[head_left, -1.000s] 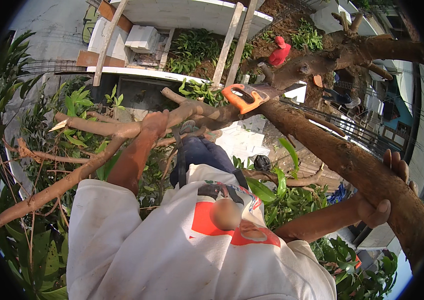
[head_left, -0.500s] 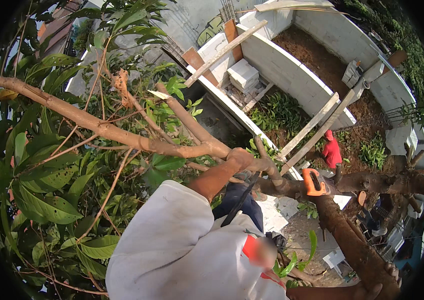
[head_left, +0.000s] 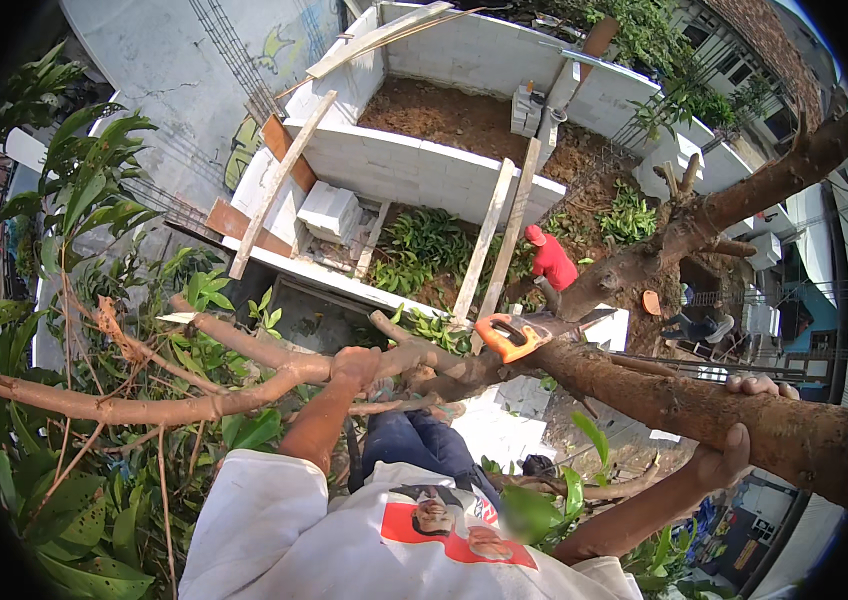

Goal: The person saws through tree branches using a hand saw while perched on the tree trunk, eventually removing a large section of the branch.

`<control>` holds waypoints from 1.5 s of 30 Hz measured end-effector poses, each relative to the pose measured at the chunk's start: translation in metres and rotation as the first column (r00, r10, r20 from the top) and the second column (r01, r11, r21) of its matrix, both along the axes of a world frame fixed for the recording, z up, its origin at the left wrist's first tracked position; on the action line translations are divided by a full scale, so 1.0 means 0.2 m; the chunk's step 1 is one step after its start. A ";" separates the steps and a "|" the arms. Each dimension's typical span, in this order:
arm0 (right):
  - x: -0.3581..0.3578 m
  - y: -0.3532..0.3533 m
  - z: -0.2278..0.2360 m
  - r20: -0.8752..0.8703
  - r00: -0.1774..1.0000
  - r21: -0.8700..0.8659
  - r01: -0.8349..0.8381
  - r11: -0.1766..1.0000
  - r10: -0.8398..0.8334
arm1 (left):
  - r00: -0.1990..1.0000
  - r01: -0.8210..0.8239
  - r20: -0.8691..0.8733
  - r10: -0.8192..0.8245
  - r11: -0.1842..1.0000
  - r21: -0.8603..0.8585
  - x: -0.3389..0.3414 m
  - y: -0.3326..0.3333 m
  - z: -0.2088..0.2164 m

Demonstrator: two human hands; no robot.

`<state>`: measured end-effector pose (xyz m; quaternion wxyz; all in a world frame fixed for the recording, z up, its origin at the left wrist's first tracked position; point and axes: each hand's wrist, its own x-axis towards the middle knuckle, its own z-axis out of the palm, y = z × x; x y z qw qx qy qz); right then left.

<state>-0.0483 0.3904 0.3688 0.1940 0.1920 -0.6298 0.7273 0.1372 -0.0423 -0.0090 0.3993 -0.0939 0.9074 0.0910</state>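
Fingers (head_left: 759,386) of the right hand (head_left: 729,460) are wrapping over the far side of a thick limb (head_left: 634,395), their tips showing above the bark while the thumb is pressing from the near side, as a person in a printed white shirt (head_left: 274,540) and dark blue trousers (head_left: 409,440) is working among tree branches high above a building site. On the other side, the left hand (head_left: 355,368) is grasping a thinner branch (head_left: 294,372), its knuckles facing up and its fingers bending over the wood just beside a fork. Between the two hands, a saw (head_left: 529,340) with an orange handle is resting by the joint of the heavier limbs, its blade pointing to the right across the wood and neither hand touching it; how deep the blade is sitting, one cannot tell. Broad green leaves (head_left: 69,510) are crowding the left side, some of them showing small holes. Below, a co-worker in a red shirt (head_left: 555,266) and red cap (head_left: 535,235) is standing near two long planks (head_left: 485,240), which are lying across low white block walls (head_left: 414,172). Brown soil (head_left: 434,113) is filling the space behind, and a stack of white blocks (head_left: 328,212) is sitting inside the nearer wall.
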 end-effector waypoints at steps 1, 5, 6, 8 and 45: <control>0.00 -0.04 0.01 -0.006 1.000 -0.006 -0.004 1.000 0.004 | 1.000 0.022 0.003 -0.021 0.999 -0.026 0.00 0.01 -0.01; -0.01 0.00 0.02 -0.038 0.999 0.068 -0.003 0.998 0.006 | 0.998 0.053 -0.018 -0.054 0.997 -0.064 0.03 0.03 -0.11; 0.00 0.01 0.02 -0.062 0.998 0.067 0.036 0.997 -0.032 | 0.999 0.037 0.002 -0.037 0.997 -0.074 0.04 0.02 -0.10; 0.01 0.01 0.01 -0.053 0.999 0.013 -0.004 1.000 0.005 | 1.000 0.026 0.011 -0.025 0.998 -0.066 0.06 0.01 -0.13; 0.05 -0.11 0.07 -0.100 0.964 0.026 0.250 0.968 -0.246 | 0.990 0.139 -0.060 -0.128 0.958 0.252 0.05 -0.07 0.02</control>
